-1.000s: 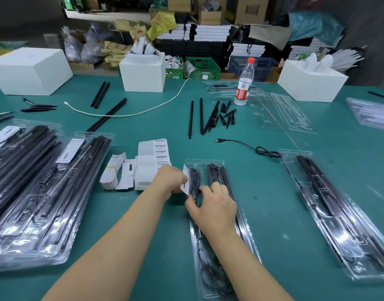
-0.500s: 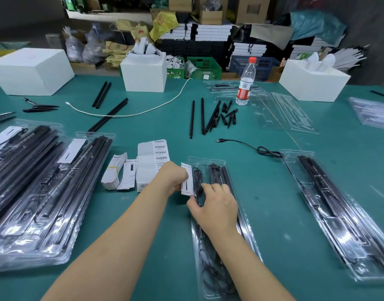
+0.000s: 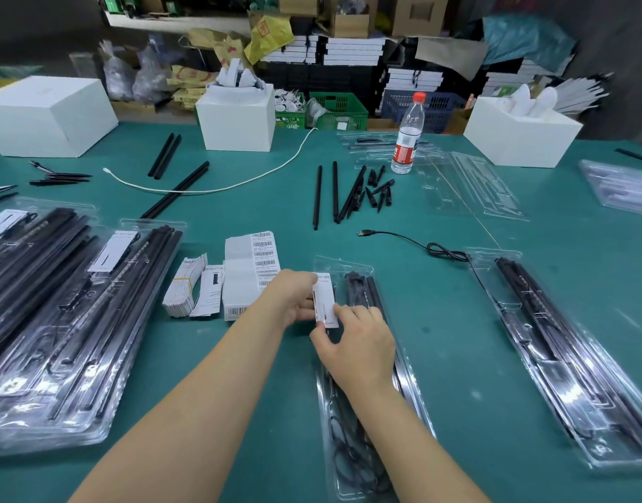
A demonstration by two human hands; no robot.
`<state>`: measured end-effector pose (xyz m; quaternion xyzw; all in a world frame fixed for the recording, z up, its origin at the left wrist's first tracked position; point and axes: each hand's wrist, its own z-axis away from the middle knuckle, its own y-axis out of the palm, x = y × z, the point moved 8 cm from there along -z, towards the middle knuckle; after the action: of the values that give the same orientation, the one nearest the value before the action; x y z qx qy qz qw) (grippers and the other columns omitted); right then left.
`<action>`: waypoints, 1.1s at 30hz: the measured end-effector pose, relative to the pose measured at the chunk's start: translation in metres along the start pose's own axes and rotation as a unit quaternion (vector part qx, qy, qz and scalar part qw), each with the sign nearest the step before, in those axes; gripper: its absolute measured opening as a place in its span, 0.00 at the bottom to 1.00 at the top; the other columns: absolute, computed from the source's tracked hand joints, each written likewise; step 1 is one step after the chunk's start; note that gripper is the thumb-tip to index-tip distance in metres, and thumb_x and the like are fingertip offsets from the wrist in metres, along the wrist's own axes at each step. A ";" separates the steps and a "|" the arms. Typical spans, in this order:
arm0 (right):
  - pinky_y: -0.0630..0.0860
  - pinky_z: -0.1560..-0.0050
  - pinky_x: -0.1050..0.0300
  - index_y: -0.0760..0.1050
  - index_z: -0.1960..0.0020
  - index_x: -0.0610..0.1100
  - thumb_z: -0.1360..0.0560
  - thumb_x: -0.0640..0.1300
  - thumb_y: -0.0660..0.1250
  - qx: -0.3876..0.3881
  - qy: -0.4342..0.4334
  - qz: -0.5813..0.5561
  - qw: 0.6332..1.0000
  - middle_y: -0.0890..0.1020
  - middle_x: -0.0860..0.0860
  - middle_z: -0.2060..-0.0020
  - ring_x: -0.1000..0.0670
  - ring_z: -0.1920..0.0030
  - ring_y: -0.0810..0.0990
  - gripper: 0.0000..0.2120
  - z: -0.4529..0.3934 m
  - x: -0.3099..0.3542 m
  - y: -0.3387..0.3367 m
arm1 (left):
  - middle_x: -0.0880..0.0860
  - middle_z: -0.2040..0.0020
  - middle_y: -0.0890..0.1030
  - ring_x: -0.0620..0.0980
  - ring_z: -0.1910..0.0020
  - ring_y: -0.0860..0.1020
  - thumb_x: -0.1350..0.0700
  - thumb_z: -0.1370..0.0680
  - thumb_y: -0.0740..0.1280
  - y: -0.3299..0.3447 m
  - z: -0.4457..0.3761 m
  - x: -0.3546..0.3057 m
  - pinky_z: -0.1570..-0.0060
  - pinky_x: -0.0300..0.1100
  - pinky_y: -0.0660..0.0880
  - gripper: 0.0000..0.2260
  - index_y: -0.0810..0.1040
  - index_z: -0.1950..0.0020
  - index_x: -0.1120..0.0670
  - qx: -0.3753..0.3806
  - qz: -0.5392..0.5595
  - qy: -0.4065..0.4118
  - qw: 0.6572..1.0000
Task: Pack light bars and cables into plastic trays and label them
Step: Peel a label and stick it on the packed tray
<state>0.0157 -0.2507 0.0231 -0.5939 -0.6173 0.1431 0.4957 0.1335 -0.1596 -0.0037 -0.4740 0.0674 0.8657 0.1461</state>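
Note:
A clear plastic tray (image 3: 410,361) with black light bars (image 3: 363,288) and a coiled cable lies in front of me on the green table. Over its upper left end stands a white label card (image 3: 325,301). My left hand (image 3: 294,297) pinches the card's left edge. My right hand (image 3: 356,344) pinches its lower edge from below, resting over the tray. A second packed tray (image 3: 566,361) lies to the right, with a loose USB cable (image 3: 414,243) above it.
Stacks of packed, labelled trays (image 3: 58,310) fill the left side. Barcode label sheets (image 3: 252,274) and a bundle of cards (image 3: 185,285) lie left of my hands. Loose black bars (image 3: 334,192), a water bottle (image 3: 406,134), empty trays (image 3: 468,183) and white boxes (image 3: 236,118) stand further back.
The white card has been turned from edge-on to face me and moved right, over the tray's top end. Both hands shifted slightly with it.

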 end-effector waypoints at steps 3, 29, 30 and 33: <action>0.77 0.64 0.53 0.85 0.52 0.44 0.32 0.56 0.68 -0.007 -0.001 -0.004 1.000 0.83 0.51 0.62 0.46 0.60 0.77 0.18 0.000 -0.001 -0.001 | 0.64 0.53 0.82 0.59 0.63 0.84 0.57 0.17 0.61 0.003 -0.004 0.005 0.67 0.48 0.82 0.12 0.75 0.42 0.65 0.011 0.012 -0.015 1.000; 0.77 0.58 0.48 0.84 0.57 0.44 0.30 0.44 0.69 0.022 -0.004 0.000 1.000 0.82 0.49 0.60 0.44 0.58 0.75 0.06 0.001 -0.004 0.006 | 0.55 0.70 0.63 0.54 0.65 0.63 0.63 0.26 0.69 -0.003 -0.004 -0.014 0.63 0.46 0.62 0.17 0.63 0.68 0.57 -0.075 -0.268 0.085 0.957; 0.77 0.58 0.48 0.84 0.57 0.44 0.31 0.44 0.70 0.027 -0.006 0.003 1.000 0.82 0.49 0.60 0.44 0.58 0.75 0.06 0.001 -0.004 0.006 | 0.56 0.69 0.64 0.54 0.65 0.64 0.63 0.26 0.69 -0.003 -0.005 -0.014 0.63 0.46 0.63 0.18 0.62 0.69 0.56 -0.079 -0.278 0.094 0.953; 0.76 0.58 0.49 0.84 0.57 0.44 0.31 0.45 0.71 0.033 -0.007 0.010 0.999 0.82 0.50 0.60 0.44 0.58 0.75 0.06 0.000 -0.004 0.006 | 0.59 0.64 0.72 0.54 0.64 0.72 0.62 0.26 0.69 -0.002 -0.001 -0.014 0.61 0.50 0.73 0.12 0.67 0.66 0.57 -0.105 -0.303 0.119 0.940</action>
<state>0.0183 -0.2525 0.0163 -0.5820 -0.6099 0.1730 0.5093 0.1419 -0.1604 0.0075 -0.5846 -0.1533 0.7197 0.3417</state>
